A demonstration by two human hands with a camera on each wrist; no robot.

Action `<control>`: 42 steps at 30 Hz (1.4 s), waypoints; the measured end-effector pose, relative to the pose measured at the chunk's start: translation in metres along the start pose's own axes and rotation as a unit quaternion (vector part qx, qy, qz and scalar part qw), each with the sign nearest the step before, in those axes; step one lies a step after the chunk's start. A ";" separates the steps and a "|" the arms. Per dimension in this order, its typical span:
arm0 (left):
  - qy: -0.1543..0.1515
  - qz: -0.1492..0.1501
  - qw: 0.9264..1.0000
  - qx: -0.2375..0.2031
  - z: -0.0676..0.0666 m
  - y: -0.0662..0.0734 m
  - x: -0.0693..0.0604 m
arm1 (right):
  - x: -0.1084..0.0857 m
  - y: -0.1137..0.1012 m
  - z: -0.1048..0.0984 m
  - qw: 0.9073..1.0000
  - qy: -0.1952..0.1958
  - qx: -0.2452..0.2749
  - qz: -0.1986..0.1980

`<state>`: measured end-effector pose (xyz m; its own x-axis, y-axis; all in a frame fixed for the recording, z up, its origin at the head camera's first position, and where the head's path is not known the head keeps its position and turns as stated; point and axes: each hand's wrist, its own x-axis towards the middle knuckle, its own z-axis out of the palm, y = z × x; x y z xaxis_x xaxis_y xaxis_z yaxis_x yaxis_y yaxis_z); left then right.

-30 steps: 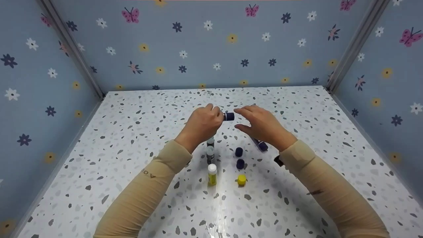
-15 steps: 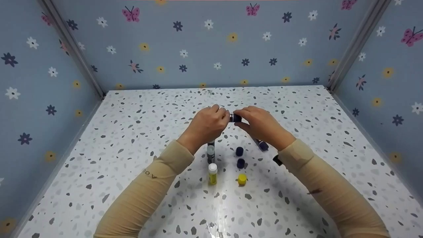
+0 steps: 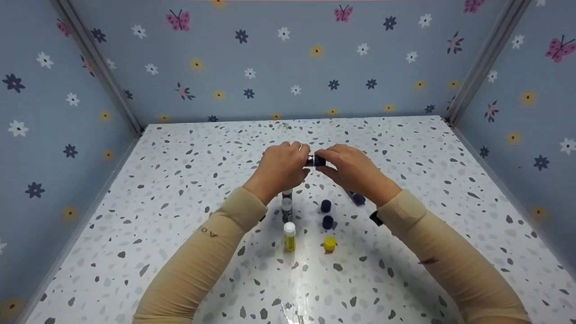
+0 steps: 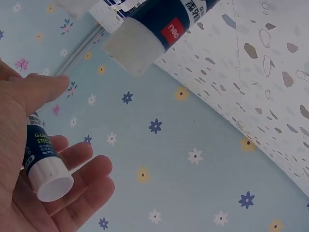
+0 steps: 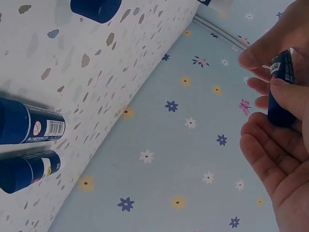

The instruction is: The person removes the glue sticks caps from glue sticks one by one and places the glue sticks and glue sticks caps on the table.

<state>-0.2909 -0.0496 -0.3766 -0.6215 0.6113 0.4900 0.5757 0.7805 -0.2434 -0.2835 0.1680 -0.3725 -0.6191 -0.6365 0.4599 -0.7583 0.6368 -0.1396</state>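
Observation:
In the head view my left hand [image 3: 281, 167] holds a dark blue glue stick [image 3: 310, 160] sideways above the table. My right hand [image 3: 355, 168] pinches its dark blue cap [image 3: 320, 160] between thumb and fingers. From the left wrist, the held glue stick [image 4: 41, 150] shows a white end pointing out of the palm. The right wrist view shows the blue cap end of this glue stick [image 5: 281, 92] among fingers. Nearer the body, a yellow glue stick [image 3: 289, 238] with a white top stands upright, a grey-looking one [image 3: 287, 210] behind it.
Two loose dark blue caps [image 3: 326, 206] and a yellow cap [image 3: 329, 244] sit right of the standing sticks. Blue-capped glue sticks [image 5: 34, 123] lie on the speckled table [image 3: 202, 148], partly under my right hand. Flowered panels [image 3: 279, 58] enclose the table's back and sides.
One second ago my right thumb and fingers were spread apart from the cap; they then closed on it. The left hand shifted slightly right with the glue stick, then slightly back.

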 end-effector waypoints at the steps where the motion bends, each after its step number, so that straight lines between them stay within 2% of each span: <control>1: 0.001 -0.003 1.000 -0.002 0.001 0.000 0.000 | 0.000 -0.001 0.000 1.000 0.002 0.000 -0.003; 10: 0.015 -0.025 1.000 0.013 0.005 0.003 0.003 | 0.001 -0.006 -0.002 1.000 0.009 0.001 -0.019; 20: 0.024 -0.033 0.999 0.029 0.008 0.003 0.004 | 0.006 -0.008 -0.007 1.000 -0.016 -0.002 0.003; 30: -0.005 -0.046 0.999 0.005 0.007 -0.002 0.007 | 0.015 -0.004 -0.006 0.999 -0.037 -0.025 -0.008; 37: -0.013 -0.048 0.999 0.000 0.009 -0.005 0.009 | 0.019 -0.001 -0.005 0.999 -0.040 -0.030 -0.019; 42: -0.040 -0.055 0.997 -0.021 0.008 -0.006 0.008 | 0.019 0.000 -0.001 0.999 -0.034 -0.028 -0.022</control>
<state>-0.3038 -0.0481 -0.3777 -0.7213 0.5319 0.4437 0.5220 0.8385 -0.1565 -0.2948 0.1565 -0.3629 -0.5992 -0.6917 0.4032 -0.7739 0.6294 -0.0705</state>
